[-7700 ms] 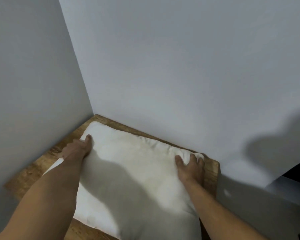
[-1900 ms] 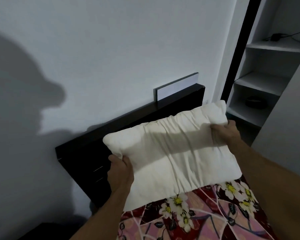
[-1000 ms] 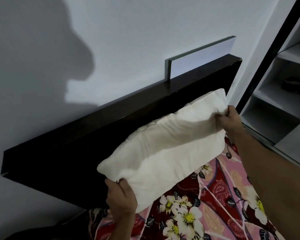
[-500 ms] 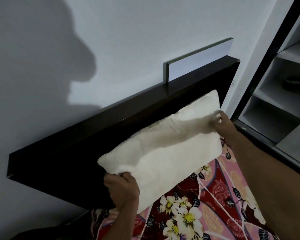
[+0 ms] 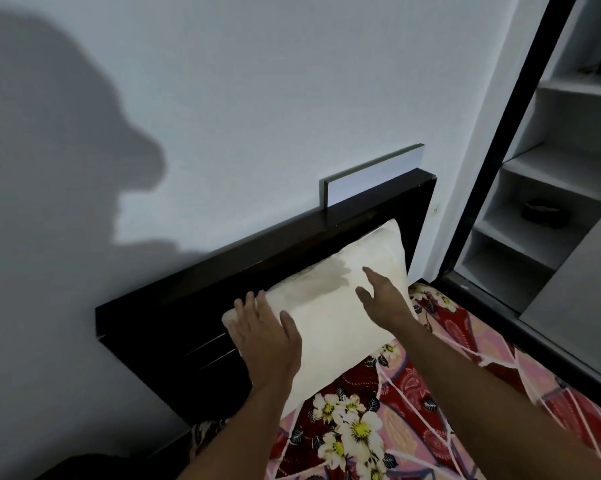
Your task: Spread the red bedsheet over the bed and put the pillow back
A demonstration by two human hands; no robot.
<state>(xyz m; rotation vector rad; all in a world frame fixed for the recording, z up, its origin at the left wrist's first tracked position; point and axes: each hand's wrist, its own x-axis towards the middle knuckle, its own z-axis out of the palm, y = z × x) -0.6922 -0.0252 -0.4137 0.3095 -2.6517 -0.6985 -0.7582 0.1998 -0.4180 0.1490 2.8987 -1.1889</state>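
The white pillow (image 5: 333, 306) lies at the head of the bed, propped against the dark headboard (image 5: 195, 306). Under it the red bedsheet (image 5: 413, 403), printed with white and yellow flowers, covers the mattress. My left hand (image 5: 266, 336) lies flat with straight fingers on the pillow's left end. My right hand (image 5: 382, 297) is spread open over the pillow's right half; I cannot tell whether it touches the pillow. Neither hand grips anything.
A pale wall stands behind the headboard, with a white board (image 5: 375, 176) sticking up behind its right end. Right of the bed is a dark-framed wardrobe with open white shelves (image 5: 541, 209). A dark object (image 5: 543, 213) lies on one shelf.
Both hands have let go of the pillow, which has dropped from tilted in the air onto the bed against the headboard. The fingers have opened out flat.
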